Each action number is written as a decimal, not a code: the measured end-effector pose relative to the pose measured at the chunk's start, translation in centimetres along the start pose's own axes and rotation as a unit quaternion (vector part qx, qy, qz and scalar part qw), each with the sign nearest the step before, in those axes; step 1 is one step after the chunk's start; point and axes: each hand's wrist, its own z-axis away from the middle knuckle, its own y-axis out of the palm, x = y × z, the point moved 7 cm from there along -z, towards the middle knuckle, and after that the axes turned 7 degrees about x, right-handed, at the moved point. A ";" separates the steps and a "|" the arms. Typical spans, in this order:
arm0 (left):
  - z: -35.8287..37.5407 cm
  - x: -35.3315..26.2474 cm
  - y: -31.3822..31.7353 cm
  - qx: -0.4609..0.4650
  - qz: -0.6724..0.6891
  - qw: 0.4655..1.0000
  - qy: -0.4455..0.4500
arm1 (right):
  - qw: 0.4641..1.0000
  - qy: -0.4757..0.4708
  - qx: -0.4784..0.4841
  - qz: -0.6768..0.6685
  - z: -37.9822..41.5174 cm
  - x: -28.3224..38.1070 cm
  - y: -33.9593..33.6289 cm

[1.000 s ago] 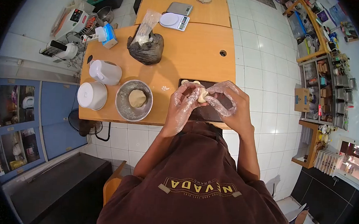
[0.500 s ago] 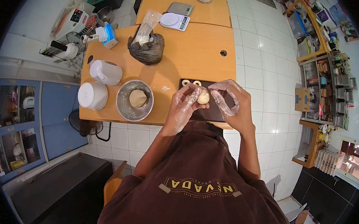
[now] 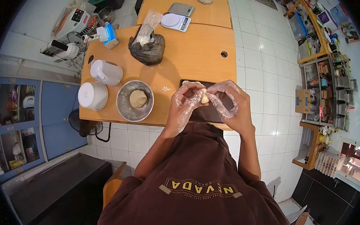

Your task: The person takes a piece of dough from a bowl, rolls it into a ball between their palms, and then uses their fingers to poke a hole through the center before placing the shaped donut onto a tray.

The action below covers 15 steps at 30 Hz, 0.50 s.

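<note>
Pinching dough ball [image 3: 204,98] between left hand [image 3: 183,101], right hand [image 3: 226,102].

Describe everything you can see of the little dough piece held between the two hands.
The dough piece is small, pale cream, smooth and roundish, mostly hidden. It is pinched between the fingertips of the left hand and right hand, both in thin clear plastic gloves, above the dark tray at the table's near edge.
</note>
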 end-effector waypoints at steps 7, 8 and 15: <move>0.1 0.2 -0.2 0.003 -0.027 1.000 0.016 | 1.000 -0.018 -0.006 0.021 0.3 -0.8 0.4; 0.2 0.2 -0.1 0.005 -0.024 0.999 0.021 | 1.000 -0.018 -0.009 0.021 0.4 -0.8 0.4; 0.4 0.0 0.1 -0.018 -0.014 0.999 0.025 | 0.999 -0.008 -0.034 -0.020 0.3 -0.2 0.3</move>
